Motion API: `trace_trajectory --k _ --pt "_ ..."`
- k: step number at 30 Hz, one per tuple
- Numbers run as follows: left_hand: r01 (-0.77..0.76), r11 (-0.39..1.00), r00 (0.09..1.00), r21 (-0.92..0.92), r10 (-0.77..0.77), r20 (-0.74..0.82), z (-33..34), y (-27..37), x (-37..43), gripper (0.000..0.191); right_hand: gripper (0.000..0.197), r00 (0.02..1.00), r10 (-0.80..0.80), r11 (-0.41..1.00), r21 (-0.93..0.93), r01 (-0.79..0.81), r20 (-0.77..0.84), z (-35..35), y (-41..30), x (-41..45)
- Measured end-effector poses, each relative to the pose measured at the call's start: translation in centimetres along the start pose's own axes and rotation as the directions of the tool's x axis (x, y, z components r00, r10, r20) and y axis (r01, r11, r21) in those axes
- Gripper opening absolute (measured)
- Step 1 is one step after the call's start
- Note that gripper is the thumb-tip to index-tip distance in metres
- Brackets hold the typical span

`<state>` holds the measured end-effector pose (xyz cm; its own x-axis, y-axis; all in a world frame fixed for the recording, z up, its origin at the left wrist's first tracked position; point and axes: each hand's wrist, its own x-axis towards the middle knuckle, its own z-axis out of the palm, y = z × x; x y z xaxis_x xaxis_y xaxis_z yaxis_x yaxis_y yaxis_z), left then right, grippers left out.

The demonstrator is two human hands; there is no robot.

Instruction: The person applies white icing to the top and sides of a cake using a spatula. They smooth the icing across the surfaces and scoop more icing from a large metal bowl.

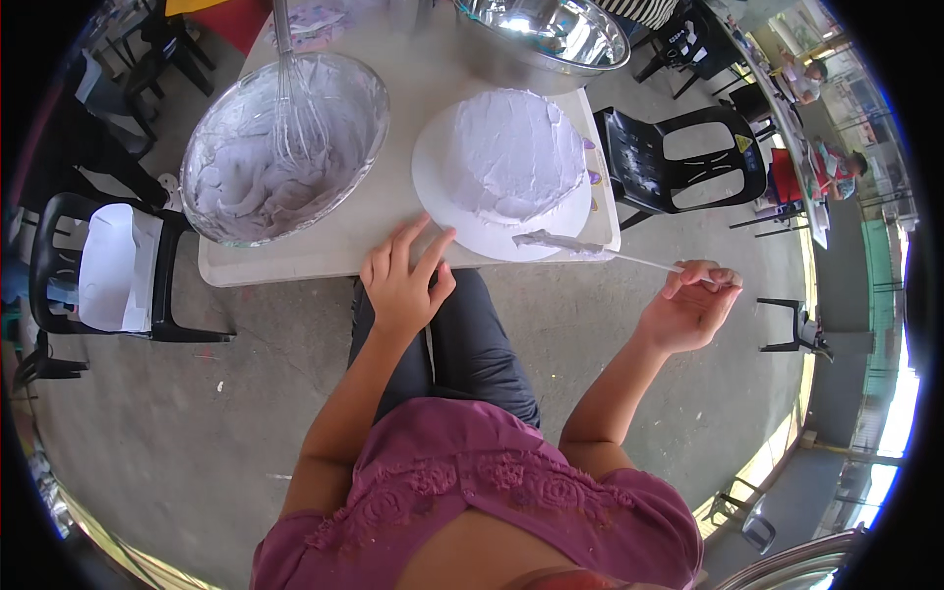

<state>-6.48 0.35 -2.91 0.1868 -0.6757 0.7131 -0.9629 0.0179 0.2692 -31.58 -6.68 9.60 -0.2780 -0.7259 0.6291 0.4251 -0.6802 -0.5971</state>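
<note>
A round cake [520, 151] coated in pale lavender frosting sits on a white round cake board [435, 166] near the table's front right corner. My right hand [689, 310] grips the thin end of a spatula [564, 242]. Its frosting-smeared blade hangs over the board's front edge, in front of the cake; whether it touches the board I cannot tell. Nothing is in my left hand [402, 284], which rests at the table's front edge with fingers apart, their tips close to the board. To its left, a large bowl [365, 96] holds lavender frosting, with a wire whisk [291, 96] standing in it.
A shiny steel bowl [546, 70] stands behind the cake on the pale table [398, 184]. A black plastic chair [634, 158] is beyond the right edge. Another chair [166, 287], at left, bears a white box [118, 258]. People sit at a far table on the right.
</note>
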Motion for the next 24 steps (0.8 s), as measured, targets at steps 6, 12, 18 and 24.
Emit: trace_trajectory --k 6,12,18,24 --pt "0.019 0.999 1.000 -0.033 -0.018 0.011 -0.1 0.0 0.0 0.035 0.031 0.999 0.039 0.970 -0.241 -0.033 0.019 3.6 0.6 2.0" --pt "0.014 0.999 1.000 -0.048 -0.014 -0.007 -0.1 -0.3 0.0 0.035 0.030 0.984 0.140 0.919 -0.383 -0.089 0.107 7.3 0.9 4.9" --pt "0.007 0.998 1.000 -0.059 -0.007 -0.013 -0.2 -0.4 0.1 0.034 0.029 0.915 0.287 0.902 -0.401 -0.159 0.283 9.0 4.1 7.5" --pt "0.004 0.996 1.000 -0.085 -0.006 -0.020 -0.1 -0.2 0.2 0.034 0.028 0.929 0.168 0.860 -0.510 0.025 0.331 10.4 2.9 7.8"
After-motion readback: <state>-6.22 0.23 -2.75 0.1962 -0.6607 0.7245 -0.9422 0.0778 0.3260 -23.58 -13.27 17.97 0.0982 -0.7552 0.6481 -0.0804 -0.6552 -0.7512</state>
